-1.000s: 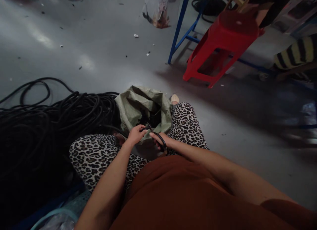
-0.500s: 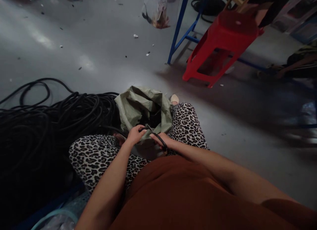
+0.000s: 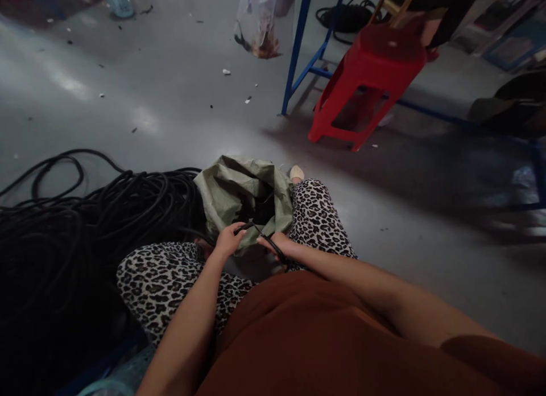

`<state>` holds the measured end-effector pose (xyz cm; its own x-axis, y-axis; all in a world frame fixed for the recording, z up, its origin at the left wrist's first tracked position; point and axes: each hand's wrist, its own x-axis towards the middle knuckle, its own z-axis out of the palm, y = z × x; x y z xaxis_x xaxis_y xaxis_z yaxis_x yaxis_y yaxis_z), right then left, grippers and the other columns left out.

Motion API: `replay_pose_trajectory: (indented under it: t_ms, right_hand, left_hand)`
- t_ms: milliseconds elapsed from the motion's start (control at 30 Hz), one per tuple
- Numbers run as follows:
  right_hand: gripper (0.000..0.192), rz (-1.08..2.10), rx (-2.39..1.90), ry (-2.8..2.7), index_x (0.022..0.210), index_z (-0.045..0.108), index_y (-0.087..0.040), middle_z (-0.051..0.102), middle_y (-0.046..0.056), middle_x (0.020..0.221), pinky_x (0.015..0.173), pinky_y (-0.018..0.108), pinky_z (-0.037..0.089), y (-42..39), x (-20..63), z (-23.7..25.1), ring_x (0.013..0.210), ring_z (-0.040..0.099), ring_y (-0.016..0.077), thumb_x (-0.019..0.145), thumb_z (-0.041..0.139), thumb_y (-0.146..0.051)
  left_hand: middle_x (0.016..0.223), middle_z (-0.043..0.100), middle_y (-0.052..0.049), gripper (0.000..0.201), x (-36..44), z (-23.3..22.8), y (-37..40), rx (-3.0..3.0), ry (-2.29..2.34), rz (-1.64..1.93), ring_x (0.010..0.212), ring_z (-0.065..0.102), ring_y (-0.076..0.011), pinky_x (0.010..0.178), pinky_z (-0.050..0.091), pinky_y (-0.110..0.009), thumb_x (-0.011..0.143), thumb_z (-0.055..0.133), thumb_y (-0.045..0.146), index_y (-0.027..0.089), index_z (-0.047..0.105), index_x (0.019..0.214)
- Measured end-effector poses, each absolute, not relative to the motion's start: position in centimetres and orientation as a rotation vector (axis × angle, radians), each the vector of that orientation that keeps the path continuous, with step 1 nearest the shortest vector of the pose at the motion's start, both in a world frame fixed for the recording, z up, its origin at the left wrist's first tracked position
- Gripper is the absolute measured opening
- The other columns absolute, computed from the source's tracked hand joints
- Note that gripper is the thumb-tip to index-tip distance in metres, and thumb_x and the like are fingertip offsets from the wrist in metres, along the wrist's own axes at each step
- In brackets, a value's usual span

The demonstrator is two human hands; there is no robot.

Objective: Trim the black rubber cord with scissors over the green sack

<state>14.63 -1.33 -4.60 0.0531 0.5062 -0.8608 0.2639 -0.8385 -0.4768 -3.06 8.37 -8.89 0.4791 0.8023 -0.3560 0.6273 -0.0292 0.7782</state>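
Observation:
Between my knees stands a pale green woven sack (image 3: 217,199), its mouth wide open and dark pieces inside. My left hand (image 3: 229,240) is closed on the end of a black rubber cord (image 3: 244,227) above the sack's near rim. In my right hand (image 3: 279,245) is a pair of scissors (image 3: 275,248) with black handles, the blades pointing at the cord's end. Whether the blades touch the cord is too small to tell. A big heap of black cord (image 3: 140,205) lies on my left.
A red plastic stool (image 3: 371,71) stands ahead to the right beside a blue metal frame (image 3: 296,54). A clear plastic bag (image 3: 262,26) hangs near it. Small scraps litter the grey floor (image 3: 179,100). At lower left is a light blue basket (image 3: 111,384).
The whole view has shifted slightly, so things sit lower and further left. My hands have moved slightly apart, with the scissors' blades a little further from my left fingers.

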Motion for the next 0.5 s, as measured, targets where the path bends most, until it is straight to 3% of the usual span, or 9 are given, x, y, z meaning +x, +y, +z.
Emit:
replay_pose_trajectory:
  t_ms: [167,267,400,500]
  right_hand:
    - [0.042,1.956,-1.903,-0.531,0.066,0.052,-0.014,0.053,0.001,0.045,0.029,0.019,0.038,-0.6,14.1,-2.7,0.033,0.053,0.0129,0.088,0.054,-0.05]
    - [0.032,1.944,-1.572,-0.505,0.073,0.051,-0.015,0.056,-0.002,0.049,0.031,0.018,0.041,-0.6,15.0,0.6,0.034,0.055,0.0116,0.086,0.059,-0.043]
    - [0.032,1.724,-1.326,-0.517,0.073,0.052,-0.014,0.056,-0.003,0.05,0.03,0.016,0.037,-1.3,19.7,4.8,0.032,0.05,0.0083,0.086,0.058,-0.044]
    - [0.029,1.401,-1.412,-0.308,0.075,0.05,-0.015,0.051,-0.006,0.048,0.03,0.015,0.033,-2.3,25.3,4.5,0.031,0.044,0.0064,0.087,0.055,-0.041]
  left_hand:
    - [0.098,0.072,-0.008,0.039,-3.7,-8.4,8.7,1.687,1.253,0.273,0.093,0.066,-0.0218,0.085,0.052,-0.035,0.073,0.056,0.038,0.016,0.067,0.102]
    - [0.101,0.072,-0.007,0.04,-4.3,-8.2,8.9,1.717,1.291,0.262,0.095,0.066,-0.0219,0.088,0.051,-0.035,0.071,0.055,0.041,0.018,0.068,0.102]
    - [0.092,0.073,-0.007,0.047,-5.2,-8.1,9.2,1.712,1.411,0.196,0.09,0.068,-0.0244,0.081,0.054,-0.034,0.064,0.057,0.048,0.018,0.068,0.098]
    - [0.085,0.073,-0.007,0.053,-5.6,-7.4,9.0,1.684,1.452,0.122,0.084,0.069,-0.026,0.075,0.055,-0.035,0.06,0.058,0.053,0.017,0.068,0.098]
